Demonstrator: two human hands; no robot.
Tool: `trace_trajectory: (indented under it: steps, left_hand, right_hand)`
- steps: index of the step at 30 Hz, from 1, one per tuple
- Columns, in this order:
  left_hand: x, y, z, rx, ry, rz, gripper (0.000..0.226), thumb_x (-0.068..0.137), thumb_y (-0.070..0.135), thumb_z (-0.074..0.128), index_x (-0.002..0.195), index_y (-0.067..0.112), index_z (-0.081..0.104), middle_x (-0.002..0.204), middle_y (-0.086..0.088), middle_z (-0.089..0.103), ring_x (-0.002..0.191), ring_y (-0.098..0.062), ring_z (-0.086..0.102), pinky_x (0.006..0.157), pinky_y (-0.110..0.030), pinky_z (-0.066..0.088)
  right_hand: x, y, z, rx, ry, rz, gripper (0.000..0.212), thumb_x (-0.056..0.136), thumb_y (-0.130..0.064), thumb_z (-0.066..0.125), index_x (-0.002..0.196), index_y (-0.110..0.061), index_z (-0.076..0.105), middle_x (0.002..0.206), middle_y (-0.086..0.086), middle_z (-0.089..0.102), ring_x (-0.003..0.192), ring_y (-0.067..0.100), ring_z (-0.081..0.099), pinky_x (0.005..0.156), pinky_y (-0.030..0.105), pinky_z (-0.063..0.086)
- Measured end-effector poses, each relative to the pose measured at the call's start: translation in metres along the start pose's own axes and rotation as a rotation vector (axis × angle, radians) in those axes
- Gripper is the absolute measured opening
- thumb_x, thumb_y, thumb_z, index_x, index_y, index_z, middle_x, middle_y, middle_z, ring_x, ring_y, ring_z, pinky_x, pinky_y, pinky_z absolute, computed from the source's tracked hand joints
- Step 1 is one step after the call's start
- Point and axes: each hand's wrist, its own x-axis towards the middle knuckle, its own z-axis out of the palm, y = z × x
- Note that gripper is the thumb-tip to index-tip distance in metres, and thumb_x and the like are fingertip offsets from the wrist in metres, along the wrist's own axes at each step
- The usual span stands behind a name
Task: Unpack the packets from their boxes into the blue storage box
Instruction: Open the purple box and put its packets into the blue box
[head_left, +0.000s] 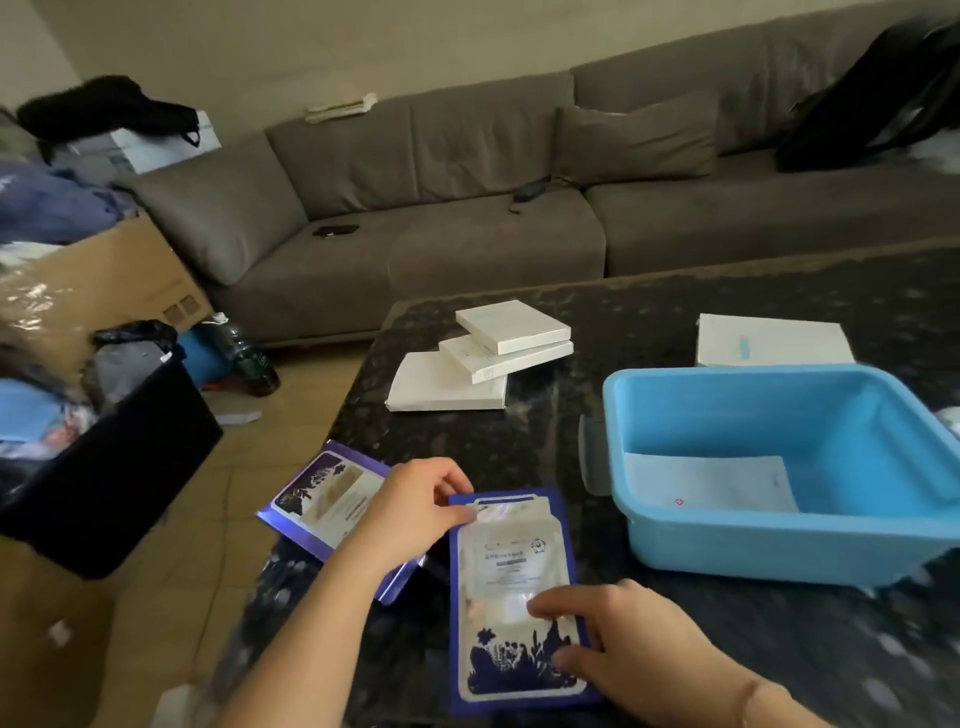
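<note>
A purple-edged packet (511, 566) lies flat on the dark table near its front edge. My left hand (415, 506) pinches the packet's top edge, and my right hand (618, 639) grips its lower right side. A purple box (324, 499) lies open to the left, partly under my left wrist. The blue storage box (769, 540) stands at the right, with white packets (711, 483) flat on its bottom. Three white boxes (488, 353) are stacked loosely in the middle of the table. Another white box (769, 340) lies behind the blue box.
The dark stone table (545, 431) ends at my left, with tiled floor beyond. A black bin (104, 467), cardboard cartons and a bottle (244, 353) crowd the floor at the left. A grey sofa (467, 208) runs along the back.
</note>
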Motion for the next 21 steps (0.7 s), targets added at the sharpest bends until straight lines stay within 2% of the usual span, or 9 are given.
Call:
trace_trajectory:
  steps: [3, 9, 10, 12, 14, 15, 17, 19, 21]
  left_hand:
    - [0.002, 0.002, 0.010, 0.092, 0.014, 0.003, 0.017, 0.083, 0.030, 0.077, 0.089, 0.038, 0.063, 0.092, 0.015, 0.065, 0.087, -0.004, 0.061, 0.081, -0.031, 0.056]
    - [0.004, 0.005, 0.012, 0.272, 0.069, 0.109, 0.025, 0.083, 0.031, 0.076, 0.105, 0.034, 0.065, 0.107, 0.018, 0.057, 0.103, -0.004, 0.056, 0.089, -0.027, 0.051]
    - [0.003, 0.011, 0.009, 0.249, 0.117, 0.169, 0.023, 0.084, 0.029, 0.076, 0.104, 0.033, 0.066, 0.105, 0.019, 0.057, 0.103, -0.003, 0.055, 0.090, -0.026, 0.051]
    - [0.001, 0.043, -0.005, 0.076, 0.279, 0.322, 0.018, 0.084, 0.025, 0.075, 0.097, 0.033, 0.066, 0.096, 0.020, 0.059, 0.093, 0.001, 0.057, 0.083, -0.019, 0.050]
    - [-0.004, 0.095, -0.025, -0.123, 0.421, 0.500, 0.012, 0.084, 0.022, 0.074, 0.091, 0.029, 0.068, 0.089, 0.019, 0.063, 0.087, -0.001, 0.060, 0.074, -0.013, 0.047]
    - [-0.004, 0.123, -0.032, -0.178, 0.411, 0.581, 0.009, 0.084, 0.021, 0.074, 0.089, 0.027, 0.069, 0.087, 0.017, 0.065, 0.085, -0.004, 0.062, 0.072, -0.012, 0.048]
    - [0.002, 0.172, -0.037, -0.124, 0.214, 0.680, 0.006, 0.085, 0.022, 0.074, 0.084, 0.026, 0.069, 0.084, 0.016, 0.065, 0.082, -0.005, 0.063, 0.071, -0.015, 0.052]
    - [0.018, 0.204, -0.024, 0.136, -0.060, 0.668, 0.007, 0.085, 0.028, 0.075, 0.087, 0.027, 0.069, 0.086, 0.015, 0.064, 0.081, -0.004, 0.062, 0.073, -0.023, 0.055]
    - [0.033, 0.223, 0.001, 0.415, -0.269, 0.671, 0.014, 0.085, 0.030, 0.075, 0.097, 0.026, 0.070, 0.094, 0.013, 0.062, 0.086, -0.007, 0.062, 0.076, -0.028, 0.055]
  right_hand:
    - [-0.002, 0.002, 0.001, -0.138, 0.005, -0.001, 0.045, 0.090, -0.054, 0.055, 0.132, -0.058, 0.040, 0.120, -0.004, 0.060, 0.113, 0.017, 0.057, 0.094, 0.028, 0.043]
    - [-0.010, 0.000, -0.001, -0.109, 0.021, -0.016, 0.045, 0.090, -0.055, 0.054, 0.134, -0.053, 0.042, 0.116, -0.007, 0.066, 0.109, 0.015, 0.060, 0.091, 0.029, 0.046]
    - [-0.017, -0.005, -0.004, -0.097, 0.094, -0.067, 0.043, 0.089, -0.055, 0.054, 0.131, -0.053, 0.046, 0.109, -0.009, 0.069, 0.101, 0.011, 0.063, 0.087, 0.026, 0.048]
    - [-0.040, -0.015, -0.031, -0.032, 0.379, -0.205, 0.031, 0.083, -0.055, 0.057, 0.114, -0.050, 0.060, 0.081, -0.016, 0.069, 0.069, 0.000, 0.063, 0.066, 0.017, 0.052]
    - [-0.063, -0.018, -0.076, 0.120, 0.704, -0.346, 0.018, 0.082, -0.049, 0.062, 0.091, -0.037, 0.071, 0.061, -0.014, 0.062, 0.047, -0.001, 0.052, 0.050, 0.008, 0.044]
    - [-0.070, -0.014, -0.102, 0.166, 0.798, -0.328, 0.016, 0.084, -0.046, 0.063, 0.082, -0.033, 0.071, 0.058, -0.012, 0.061, 0.044, 0.000, 0.050, 0.048, 0.007, 0.040]
    - [-0.067, -0.001, -0.152, 0.253, 0.842, -0.135, 0.018, 0.087, -0.041, 0.066, 0.074, -0.029, 0.070, 0.059, -0.008, 0.063, 0.046, 0.005, 0.053, 0.052, 0.014, 0.046]
    - [-0.049, 0.026, -0.181, 0.507, 0.667, 0.149, 0.012, 0.089, -0.026, 0.066, 0.084, -0.019, 0.074, 0.069, 0.002, 0.071, 0.059, 0.012, 0.063, 0.067, 0.034, 0.054]
    - [-0.032, 0.053, -0.188, 0.803, 0.440, 0.415, 0.014, 0.092, -0.016, 0.063, 0.102, -0.008, 0.070, 0.097, 0.016, 0.072, 0.082, 0.021, 0.066, 0.080, 0.042, 0.051]
